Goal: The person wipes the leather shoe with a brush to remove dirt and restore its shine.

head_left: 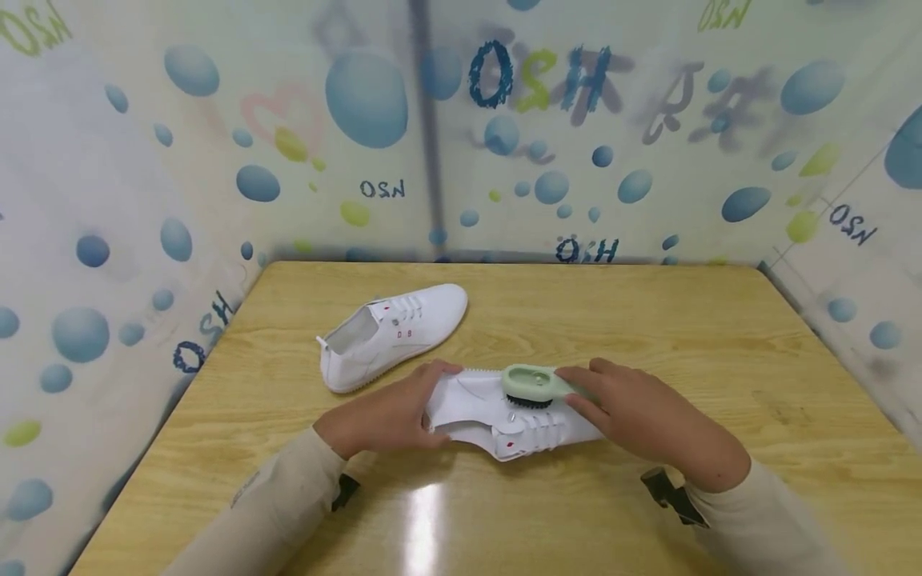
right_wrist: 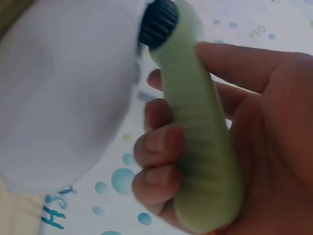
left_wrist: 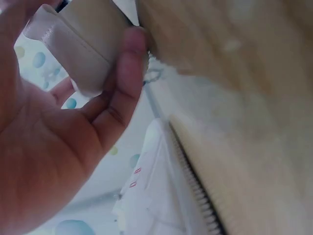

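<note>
Head view, lower centre: a white lace-up shoe (head_left: 486,406) is held tipped on its side, toe to the right, opening turned toward the lower edge of the frame, ridged sole edge along the top. Whether the bench (head_left: 648,320) is touched by it cannot be told.

Left hand (head_left: 392,412), left of lower centre: the heel end is gripped between thumb and fingers, spread only as wide as the heel. The same grip is seen at upper left of the left wrist view.

Right hand (head_left: 648,408), right of lower centre: the handle of a pale green brush (head_left: 529,380) is held, fingers curled closely round it, as is shown in the right wrist view. The dark bristles (head_left: 529,402) are set against the shoe's upper, just beside the laces (head_left: 545,430). A small red mark is borne near the opening.

Second white shoe (head_left: 425,328), left of centre: set upright on the bench, toe toward upper right, untouched by either hand. Red letters are carried on its side.

Both forearms are covered by light sleeves (head_left: 281,496). The bench is backed by a pale wall covering (head_left: 461,180), printed with blue and green droplets and lettering.
</note>
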The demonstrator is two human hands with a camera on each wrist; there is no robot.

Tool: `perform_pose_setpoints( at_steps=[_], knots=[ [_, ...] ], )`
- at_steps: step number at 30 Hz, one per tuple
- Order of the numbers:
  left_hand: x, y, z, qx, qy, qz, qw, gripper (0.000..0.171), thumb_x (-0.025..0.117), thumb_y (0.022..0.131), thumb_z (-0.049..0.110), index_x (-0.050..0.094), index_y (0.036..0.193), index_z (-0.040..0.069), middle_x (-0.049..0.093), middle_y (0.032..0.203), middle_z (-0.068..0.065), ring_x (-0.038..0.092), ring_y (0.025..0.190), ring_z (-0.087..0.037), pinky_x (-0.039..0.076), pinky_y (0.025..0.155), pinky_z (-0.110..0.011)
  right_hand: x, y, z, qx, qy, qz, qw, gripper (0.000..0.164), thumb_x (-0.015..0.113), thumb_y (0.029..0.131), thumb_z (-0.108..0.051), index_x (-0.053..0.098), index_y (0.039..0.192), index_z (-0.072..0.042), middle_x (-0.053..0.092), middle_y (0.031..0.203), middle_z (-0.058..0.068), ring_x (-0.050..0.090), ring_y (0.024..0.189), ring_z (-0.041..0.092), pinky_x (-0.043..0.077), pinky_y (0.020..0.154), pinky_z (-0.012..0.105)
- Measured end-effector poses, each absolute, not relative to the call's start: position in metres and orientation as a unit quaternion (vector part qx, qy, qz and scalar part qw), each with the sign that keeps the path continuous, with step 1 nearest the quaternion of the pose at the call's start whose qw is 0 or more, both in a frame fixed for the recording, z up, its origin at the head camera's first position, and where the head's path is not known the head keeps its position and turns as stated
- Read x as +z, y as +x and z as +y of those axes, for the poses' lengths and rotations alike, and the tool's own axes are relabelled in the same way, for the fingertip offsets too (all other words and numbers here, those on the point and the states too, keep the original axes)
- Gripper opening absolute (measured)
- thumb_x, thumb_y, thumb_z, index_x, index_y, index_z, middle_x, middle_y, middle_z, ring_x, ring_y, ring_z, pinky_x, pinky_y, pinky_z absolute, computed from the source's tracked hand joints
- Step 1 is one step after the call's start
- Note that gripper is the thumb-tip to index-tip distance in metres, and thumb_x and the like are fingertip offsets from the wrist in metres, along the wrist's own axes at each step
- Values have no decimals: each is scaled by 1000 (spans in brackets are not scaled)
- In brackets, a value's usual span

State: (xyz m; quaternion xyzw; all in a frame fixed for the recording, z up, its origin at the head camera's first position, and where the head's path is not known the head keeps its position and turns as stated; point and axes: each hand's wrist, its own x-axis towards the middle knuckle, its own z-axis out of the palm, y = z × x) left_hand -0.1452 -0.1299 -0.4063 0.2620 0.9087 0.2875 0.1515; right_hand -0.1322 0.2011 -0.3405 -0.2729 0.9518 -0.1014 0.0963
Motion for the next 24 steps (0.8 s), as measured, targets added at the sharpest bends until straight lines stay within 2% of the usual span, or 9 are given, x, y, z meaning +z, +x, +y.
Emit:
perform_pose_setpoints(
  at_steps=[3,5,9,13,15,19,22,24],
  knots=[
    [-410,-143,-129,277,268,913,134,105,90,72,29,26,153,15,43,146,-12,55,119,-18,45,106,-39,-341,-133,201,-108,-276,952,77,41,50,105,-31,55,142,-12,65,120,13,65,102,25,54,84,48],
    [-413,-142,-128,260,278,918,111,107,92,70,27,25,153,14,44,145,-14,58,115,-21,47,104,-40,-339,-133,203,-116,-269,954,65,41,50,106,-30,54,142,-12,65,119,12,65,101,24,54,83,48],
    [-417,-142,-126,213,306,927,43,91,86,79,18,30,150,11,51,134,-16,65,104,-26,52,96,-40,-334,-133,207,-140,-265,953,56,42,46,107,-33,52,142,-11,64,123,11,63,103,23,53,84,47],
    [-419,-147,-122,170,328,929,-18,72,79,85,10,38,145,10,59,118,-15,67,90,-25,56,84,-39,-330,-131,211,-158,-266,949,67,45,41,108,-39,51,144,-13,63,128,9,61,106,21,51,85,46],
    [-419,-152,-119,157,331,930,-41,68,80,84,13,42,140,9,62,111,-13,67,86,-24,56,79,-37,-328,-129,213,-165,-268,946,77,48,40,108,-43,51,144,-14,62,130,8,61,109,21,51,86,46],
    [-417,-161,-112,143,307,940,-49,58,81,84,23,50,132,10,68,103,-10,66,81,-20,55,73,-35,-324,-125,213,-177,-281,938,102,50,38,107,-47,51,145,-17,60,138,10,59,123,30,49,96,53],
    [-417,-169,-105,139,276,951,-30,56,80,84,29,52,129,10,69,101,-7,64,78,-14,54,71,-32,-322,-122,213,-182,-299,930,114,50,37,107,-48,52,144,-19,62,133,5,60,121,26,49,98,52],
    [-416,-174,-100,149,252,956,-11,55,78,86,31,52,129,10,69,102,-6,61,76,-11,52,70,-30,-322,-121,213,-181,-313,926,113,49,37,107,-48,53,143,-18,64,127,2,62,115,22,50,95,50]
  ],
)
